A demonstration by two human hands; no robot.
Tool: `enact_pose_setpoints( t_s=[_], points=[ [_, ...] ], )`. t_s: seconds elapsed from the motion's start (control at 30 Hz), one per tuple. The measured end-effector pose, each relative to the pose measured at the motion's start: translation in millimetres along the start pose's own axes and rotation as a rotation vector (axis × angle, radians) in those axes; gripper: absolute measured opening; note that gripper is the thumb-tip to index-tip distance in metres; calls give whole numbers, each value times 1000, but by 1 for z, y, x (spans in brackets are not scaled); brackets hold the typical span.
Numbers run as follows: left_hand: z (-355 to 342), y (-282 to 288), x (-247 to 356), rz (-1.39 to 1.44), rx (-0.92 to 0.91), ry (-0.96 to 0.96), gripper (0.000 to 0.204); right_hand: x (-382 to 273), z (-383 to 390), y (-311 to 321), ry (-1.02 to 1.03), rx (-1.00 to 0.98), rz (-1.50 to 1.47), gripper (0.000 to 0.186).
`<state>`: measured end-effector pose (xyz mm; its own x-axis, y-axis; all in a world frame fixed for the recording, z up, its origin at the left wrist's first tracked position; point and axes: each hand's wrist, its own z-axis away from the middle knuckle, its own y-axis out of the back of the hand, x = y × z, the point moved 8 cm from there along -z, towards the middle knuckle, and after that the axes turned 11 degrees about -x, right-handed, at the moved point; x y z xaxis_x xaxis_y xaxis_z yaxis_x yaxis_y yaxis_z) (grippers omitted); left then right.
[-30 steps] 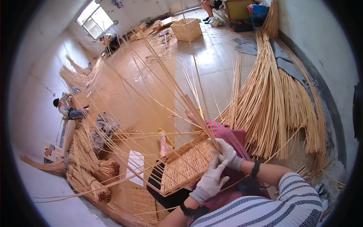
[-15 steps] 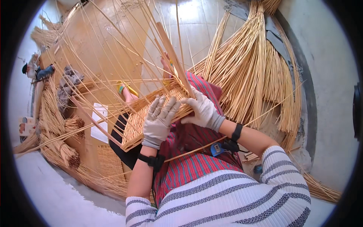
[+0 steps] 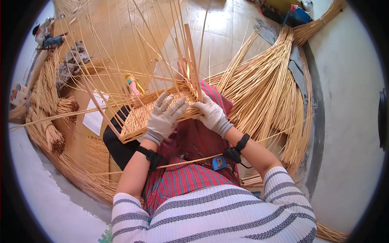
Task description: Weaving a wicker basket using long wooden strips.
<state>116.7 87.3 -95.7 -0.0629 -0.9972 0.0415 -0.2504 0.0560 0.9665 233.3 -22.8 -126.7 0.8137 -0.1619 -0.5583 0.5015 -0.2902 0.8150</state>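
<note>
A half-woven wicker basket (image 3: 139, 114) rests across my lap, with long upright rods rising from its edges. My left hand (image 3: 165, 117), in a pale glove, lies over the near side with its fingers outstretched and spread. At the near right corner my right hand (image 3: 210, 114), gloved too, grips the woven edge; its thumb is on top and its other fingers are partly hidden. Just above that hand a thick wooden stake (image 3: 193, 60) stands at the corner. Another stake (image 3: 101, 107) slants up from the left end of the basket.
A big fan of loose rods (image 3: 259, 85) lies at the right. Tied rod bundles (image 3: 52, 137), a paper sheet (image 3: 95, 113) and a flat woven panel (image 3: 97, 156) lie at the left. A blue tape measure (image 3: 219, 163) sits on my red striped apron (image 3: 182, 186).
The whole view has shifted. My right hand's lower fingers, apart beneath the edge before, now close against it. My left hand stays spread over the near side.
</note>
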Motion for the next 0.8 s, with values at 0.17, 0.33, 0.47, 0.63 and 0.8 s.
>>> enact_pose_setpoints(
  t_s=[0.17,0.33,0.47,0.63,0.8],
  points=[
    [4,-14,-1,55,-21,-10,71,-1,0,-4,-64,-78,30,56],
    [7,-6,7,2,24,-13,69,27,-1,40,-190,164,-555,46],
    [9,-9,7,-10,-34,51,64,43,-16,31,-261,-86,-260,29],
    [11,-33,5,-26,-87,28,60,41,-25,11,-298,-188,-190,25],
    [8,-44,-13,621,-23,109,55,44,-23,8,-264,-148,-226,24]
  ],
)
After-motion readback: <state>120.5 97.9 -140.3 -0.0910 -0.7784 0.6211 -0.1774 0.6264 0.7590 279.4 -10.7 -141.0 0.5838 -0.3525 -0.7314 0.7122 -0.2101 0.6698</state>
